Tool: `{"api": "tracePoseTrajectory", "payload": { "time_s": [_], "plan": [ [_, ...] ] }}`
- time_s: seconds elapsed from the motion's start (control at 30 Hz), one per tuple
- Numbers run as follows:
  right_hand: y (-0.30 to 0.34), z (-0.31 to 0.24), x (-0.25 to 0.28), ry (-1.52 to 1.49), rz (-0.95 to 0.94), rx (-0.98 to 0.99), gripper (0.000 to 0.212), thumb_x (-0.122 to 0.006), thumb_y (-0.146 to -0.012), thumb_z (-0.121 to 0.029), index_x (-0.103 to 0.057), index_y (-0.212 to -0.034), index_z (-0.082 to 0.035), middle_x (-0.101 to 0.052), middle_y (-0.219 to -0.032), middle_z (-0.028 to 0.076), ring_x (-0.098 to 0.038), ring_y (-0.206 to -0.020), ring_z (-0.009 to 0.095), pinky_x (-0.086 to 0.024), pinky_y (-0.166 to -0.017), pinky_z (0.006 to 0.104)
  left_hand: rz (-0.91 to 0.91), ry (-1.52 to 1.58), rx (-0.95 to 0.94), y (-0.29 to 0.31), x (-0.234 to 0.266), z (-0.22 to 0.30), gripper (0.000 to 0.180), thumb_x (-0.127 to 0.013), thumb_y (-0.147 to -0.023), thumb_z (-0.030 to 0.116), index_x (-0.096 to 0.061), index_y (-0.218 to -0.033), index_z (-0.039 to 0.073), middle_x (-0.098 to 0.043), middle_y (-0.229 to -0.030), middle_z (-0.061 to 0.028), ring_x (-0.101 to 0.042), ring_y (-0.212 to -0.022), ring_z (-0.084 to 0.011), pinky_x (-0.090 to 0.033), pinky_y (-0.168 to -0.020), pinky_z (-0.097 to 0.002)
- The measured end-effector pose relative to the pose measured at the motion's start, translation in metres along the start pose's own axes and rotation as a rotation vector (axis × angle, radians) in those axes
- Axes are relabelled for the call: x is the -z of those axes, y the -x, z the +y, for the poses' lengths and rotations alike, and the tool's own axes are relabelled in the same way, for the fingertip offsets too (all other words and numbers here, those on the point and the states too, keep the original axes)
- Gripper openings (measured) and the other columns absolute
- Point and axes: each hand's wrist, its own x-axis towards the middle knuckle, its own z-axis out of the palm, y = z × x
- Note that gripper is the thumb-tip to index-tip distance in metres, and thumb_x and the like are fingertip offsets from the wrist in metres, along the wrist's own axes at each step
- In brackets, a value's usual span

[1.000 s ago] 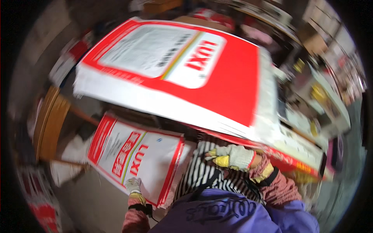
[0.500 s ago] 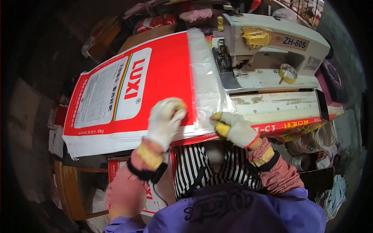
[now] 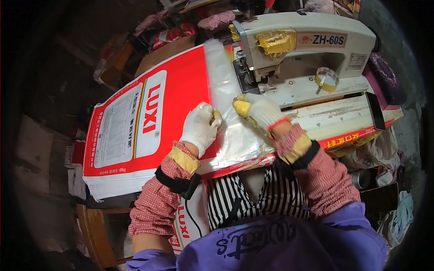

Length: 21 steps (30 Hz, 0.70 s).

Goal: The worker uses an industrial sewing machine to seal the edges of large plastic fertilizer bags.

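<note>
A stack of red and white printed sacks (image 3: 185,81) lies flat in front of me, with clear plastic liners (image 3: 230,135) sticking out past the right-hand ends. Both my hands wear whitish knit gloves with yellow-covered fingertips. My left hand (image 3: 200,127) is closed, its curled fingers resting where the red sack meets the clear liner; whatever is between them is hidden. Farther right, my right hand (image 3: 260,113) has its yellow fingertips pressed together on the top liner near its right edge, close to the sewing machine (image 3: 312,45).
A roll of yellowish tape (image 3: 327,79) stands on the sewing machine's bed. Past the right end sits a purple box (image 3: 384,86). A wooden stool or frame (image 3: 95,235) is at the lower left, and bundled cloth (image 3: 216,20) lies at the back.
My right hand has moved away from me along the liner, from the near corner up toward the sewing machine. The left hand stays by the sack's edge, its fingers still curled.
</note>
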Motion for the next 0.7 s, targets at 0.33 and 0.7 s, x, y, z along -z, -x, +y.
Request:
{"api": "tracePoseTrajectory", "payload": {
  "time_s": [0.33, 0.7],
  "plan": [
    [-0.022, 0.014, 0.000, -0.388, 0.086, -0.106, 0.024, -0.060, -0.090, -0.015, -0.059, -0.105, 0.004, -0.061, -0.084, 0.005, -0.059, -0.071, 0.013, -0.048, -0.061, 0.0225, -0.077, -0.177, 0.160, -0.002, -0.028, 0.002, 0.027, -0.071, -0.073, 0.024, -0.062, -0.088, 0.003, -0.059, -0.093, -0.0151, -0.058, -0.092, -0.0349, -0.047, -0.082, -0.0404],
    [-0.026, -0.034, -0.017, 0.727, -0.146, 0.114, 0.042, -0.055, -0.083, -0.046, -0.068, -0.101, -0.011, -0.067, -0.091, 0.018, -0.063, -0.084, 0.037, -0.050, -0.074, 0.0422, -0.083, 0.212, 0.242, -0.009, -0.005, -0.017, 0.025, -0.058, -0.084, 0.024, -0.058, -0.088, -0.001, -0.060, -0.086, -0.0205, -0.059, -0.083, -0.0357, -0.048, -0.077, -0.0363]
  ]
}}
